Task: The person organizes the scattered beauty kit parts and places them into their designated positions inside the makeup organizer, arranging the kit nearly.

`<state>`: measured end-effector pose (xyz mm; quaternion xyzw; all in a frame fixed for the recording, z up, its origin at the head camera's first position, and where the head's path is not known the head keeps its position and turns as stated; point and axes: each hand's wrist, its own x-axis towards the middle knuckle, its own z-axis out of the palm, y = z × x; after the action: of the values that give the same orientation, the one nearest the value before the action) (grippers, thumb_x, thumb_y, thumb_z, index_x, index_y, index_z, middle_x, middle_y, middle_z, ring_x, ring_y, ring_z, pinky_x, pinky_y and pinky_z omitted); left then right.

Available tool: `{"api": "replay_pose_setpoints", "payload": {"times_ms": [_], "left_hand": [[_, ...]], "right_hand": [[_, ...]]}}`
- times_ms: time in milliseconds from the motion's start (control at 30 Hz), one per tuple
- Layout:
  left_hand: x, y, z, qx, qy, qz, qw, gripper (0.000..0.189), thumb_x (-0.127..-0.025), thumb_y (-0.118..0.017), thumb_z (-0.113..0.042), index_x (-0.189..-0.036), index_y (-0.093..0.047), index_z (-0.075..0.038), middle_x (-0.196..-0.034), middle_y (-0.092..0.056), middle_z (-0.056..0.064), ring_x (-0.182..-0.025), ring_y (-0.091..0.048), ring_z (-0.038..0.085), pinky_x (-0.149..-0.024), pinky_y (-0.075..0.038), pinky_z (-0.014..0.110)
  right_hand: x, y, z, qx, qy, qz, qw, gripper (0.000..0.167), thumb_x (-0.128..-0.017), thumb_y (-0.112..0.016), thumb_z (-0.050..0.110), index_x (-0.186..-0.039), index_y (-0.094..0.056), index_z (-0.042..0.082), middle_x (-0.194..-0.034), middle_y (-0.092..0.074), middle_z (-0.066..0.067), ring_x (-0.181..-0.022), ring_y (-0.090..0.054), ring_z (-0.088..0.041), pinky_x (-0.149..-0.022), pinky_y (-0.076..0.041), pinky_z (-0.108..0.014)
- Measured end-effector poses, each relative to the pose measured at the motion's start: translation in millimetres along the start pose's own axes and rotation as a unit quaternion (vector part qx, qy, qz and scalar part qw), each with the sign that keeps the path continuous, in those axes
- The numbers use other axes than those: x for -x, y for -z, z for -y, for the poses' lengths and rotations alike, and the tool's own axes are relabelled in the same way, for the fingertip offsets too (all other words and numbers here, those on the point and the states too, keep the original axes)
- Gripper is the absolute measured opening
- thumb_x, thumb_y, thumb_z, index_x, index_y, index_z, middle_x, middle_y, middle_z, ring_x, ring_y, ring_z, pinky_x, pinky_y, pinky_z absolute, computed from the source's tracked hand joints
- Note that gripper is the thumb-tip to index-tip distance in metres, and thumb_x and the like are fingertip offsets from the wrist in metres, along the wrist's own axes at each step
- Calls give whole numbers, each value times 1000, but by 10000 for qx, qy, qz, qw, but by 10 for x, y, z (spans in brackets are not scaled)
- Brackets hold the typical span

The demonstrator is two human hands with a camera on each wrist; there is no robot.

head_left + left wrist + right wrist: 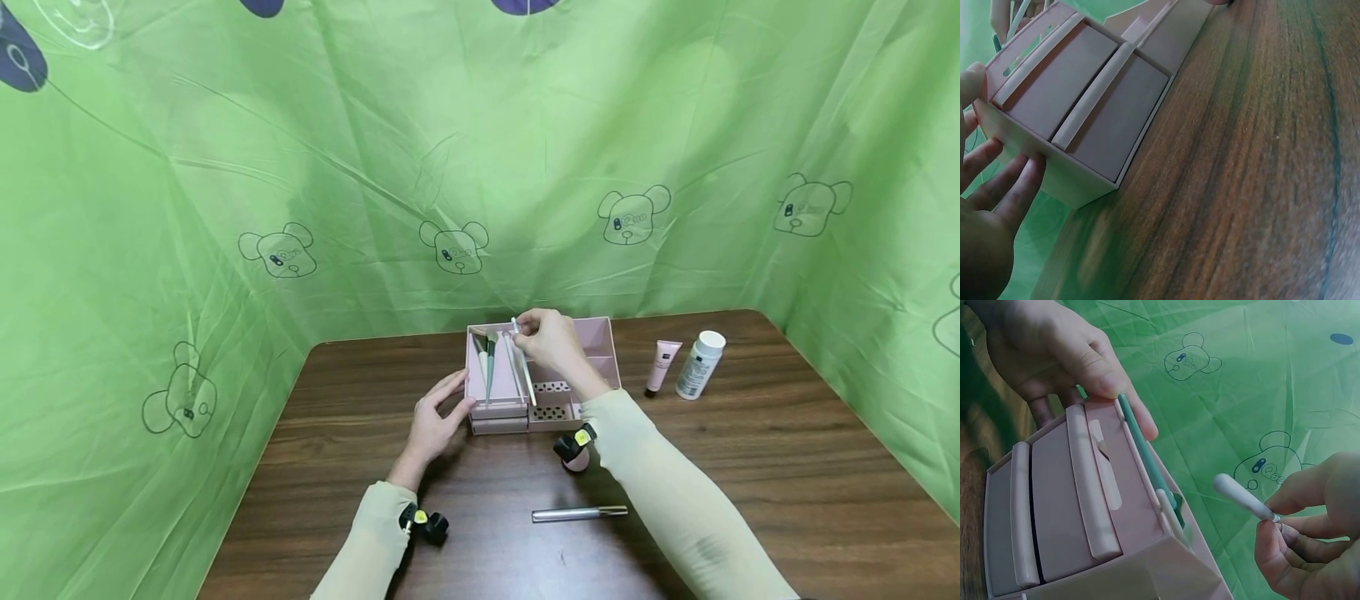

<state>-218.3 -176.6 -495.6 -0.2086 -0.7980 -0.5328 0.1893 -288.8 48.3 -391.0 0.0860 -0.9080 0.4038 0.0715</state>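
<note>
A pink desk organizer [498, 408] with two small drawers [1110, 106] at its front left stands near the table's back edge. My left hand [435, 421] touches its left side, thumb at the top front edge and fingers against the side wall. Above the organizer, my right hand [551, 337] pinches a slim white stick [1241, 495] between thumb and fingers; its rounded end points away from the hand in the right wrist view. Inside the upper left compartment lie several makeup brushes, including a green-handled brush [491, 367].
To the organizer's right stand a pink tube [663, 365] and a white bottle [699, 371]. A silver pen [577, 514] lies on the wooden table [750, 467] in front. Partly behind the right wrist camera is a small round pinkish thing [576, 463]. A green curtain [525, 167] surrounds the table.
</note>
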Motion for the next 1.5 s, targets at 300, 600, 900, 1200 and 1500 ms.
{"api": "replay_pose_setpoints", "payload": {"times_ms": [300,600,900,1200,1500], "left_hand": [[-5,49,-159,8,8,70,10000,45,-88,-71,-5,-129,-58,7,-132,-58,25,-110,-65,38,-105,-45,44],[-2,56,-138,19,19,69,10000,45,-89,-70,-7,-130,-58,5,-132,-58,24,-110,-65,36,-105,-46,40],[20,-20,214,34,62,-14,10000,47,-90,-71,-13,-134,-59,-6,-136,-59,11,-112,-65,27,-105,-47,27],[28,-24,250,3,60,-58,10000,46,-89,-71,-10,-133,-59,-4,-135,-60,13,-111,-65,30,-105,-47,30],[3,39,-146,-15,39,71,10000,44,-88,-69,-4,-130,-58,6,-132,-58,25,-110,-64,39,-104,-46,44]], "right_hand": [[-39,-107,-38,-168,-105,100,9998,26,-81,-71,15,-106,-72,9,-87,-73,0,-72,-67,-14,-74,-57,-31],[-59,-190,-33,-115,-112,121,9998,25,-80,-72,16,-104,-72,8,-86,-74,-1,-76,-67,-16,-76,-54,-33],[-79,-261,-38,-137,-307,272,9991,26,-83,-73,15,-108,-71,7,-89,-71,-2,-76,-65,-16,-73,-56,-30],[-58,-243,-86,-40,-254,245,9994,26,-82,-71,14,-107,-71,6,-86,-70,-2,-77,-64,-18,-73,-55,-31],[-40,-216,-110,-82,-340,189,9992,27,-81,-71,14,-107,-71,7,-87,-71,-1,-76,-64,-17,-72,-55,-30]]}}
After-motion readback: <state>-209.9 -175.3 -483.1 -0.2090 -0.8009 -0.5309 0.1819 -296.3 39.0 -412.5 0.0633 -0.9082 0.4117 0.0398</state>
